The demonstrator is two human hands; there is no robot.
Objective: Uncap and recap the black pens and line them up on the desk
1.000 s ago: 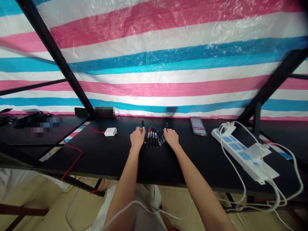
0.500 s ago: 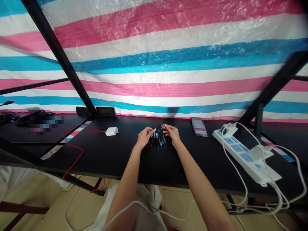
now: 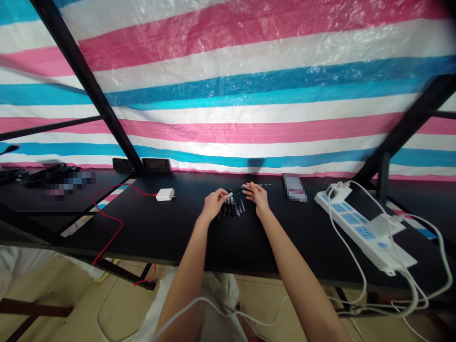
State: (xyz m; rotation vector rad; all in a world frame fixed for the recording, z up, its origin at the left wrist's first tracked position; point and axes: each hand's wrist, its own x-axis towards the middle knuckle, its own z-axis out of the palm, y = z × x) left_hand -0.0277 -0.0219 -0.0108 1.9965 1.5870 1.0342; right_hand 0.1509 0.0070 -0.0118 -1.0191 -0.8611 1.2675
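Observation:
Several slender black-and-clear pens (image 3: 233, 209) lie fanned out on the black table between my hands. My left hand (image 3: 213, 204) is closed, thumb and fingertips pinching a dark pen (image 3: 235, 192) with a pale section near the fingertips. That pen points up and right toward my other hand. My right hand (image 3: 258, 195) pinches a thin pale rod (image 3: 265, 185) like a pen refill, which sticks out to the right beyond the fingers. Its lower fingers are spread. The fingers partly hide where the rod and the pen come close, so I cannot tell whether they touch.
A white charger (image 3: 165, 194) with a red cable lies to the left. On the right are a blurred-out packet (image 3: 295, 188) and a white power strip (image 3: 356, 225) with plugs and trailing cables. Two dark phones (image 3: 156, 165) lean at the back by the frame post (image 3: 103, 107).
My right hand has turned and shifted slightly right, its fingers spreading more. The thin rod now sticks out farther right, and the dark pen in my left hand lies lower.

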